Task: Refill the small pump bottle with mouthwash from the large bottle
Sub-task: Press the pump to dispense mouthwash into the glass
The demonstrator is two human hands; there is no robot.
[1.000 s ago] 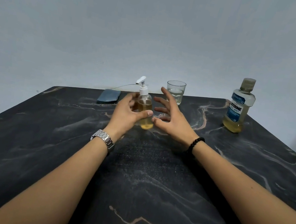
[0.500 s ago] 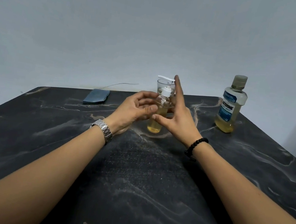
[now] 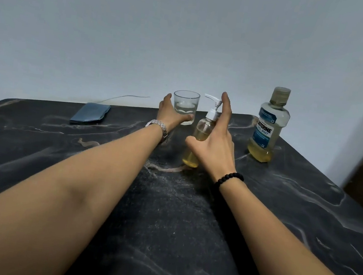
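Small pump bottle upright on the dark table, a hand at each side.

The small pump bottle, clear with a white pump and yellow liquid low inside, stands left of the large bottle. The right hand lies against it, fingers straight, thumb touching. Left of it, the left hand cups a glass, fingers spread.

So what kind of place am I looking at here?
Probably a room at home, though it's hard to be sure: a dark marble-patterned table against a plain pale wall, with a mouthwash bottle, a drinking glass and a small pump bottle on it.
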